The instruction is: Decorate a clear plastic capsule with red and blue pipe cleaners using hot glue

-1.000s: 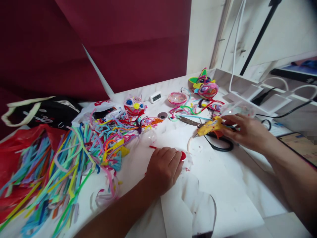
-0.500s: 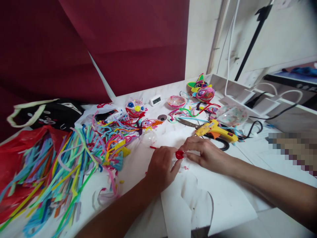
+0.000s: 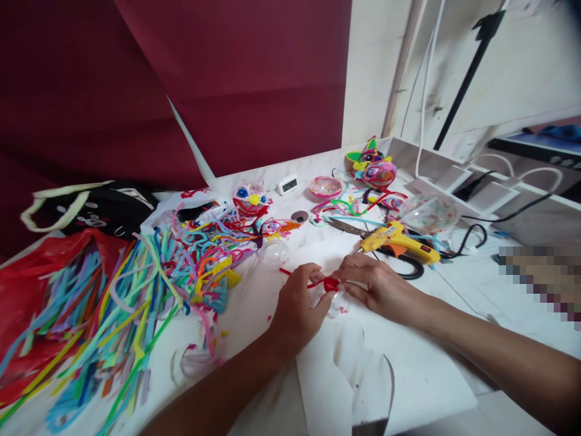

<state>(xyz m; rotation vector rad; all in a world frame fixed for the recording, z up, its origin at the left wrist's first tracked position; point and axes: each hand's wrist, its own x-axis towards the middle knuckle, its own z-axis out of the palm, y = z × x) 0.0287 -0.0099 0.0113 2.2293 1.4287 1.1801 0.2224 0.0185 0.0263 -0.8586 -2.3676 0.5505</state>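
Note:
My left hand (image 3: 299, 306) and my right hand (image 3: 374, 284) meet over the white table (image 3: 454, 315). Both pinch a small red piece (image 3: 331, 283) with a thin red pipe cleaner (image 3: 295, 275) trailing left from it. A clear plastic half-sphere (image 3: 336, 300) seems to lie just under the red piece. The yellow glue gun (image 3: 399, 239) lies on the table just beyond my right hand, untouched.
A big heap of coloured pipe cleaners (image 3: 136, 290) spills from a red bag (image 3: 27, 284) at left. Decorated balls (image 3: 249, 200), scissors (image 3: 349, 227), a small white clock (image 3: 287, 184), a clear glitter ball (image 3: 426, 213) and power strips (image 3: 458, 181) crowd the back. A white sheet (image 3: 408, 369) lies in front.
My right hand left the glue gun on the table and came left to the red piece. Both hands now pinch it, lifted slightly.

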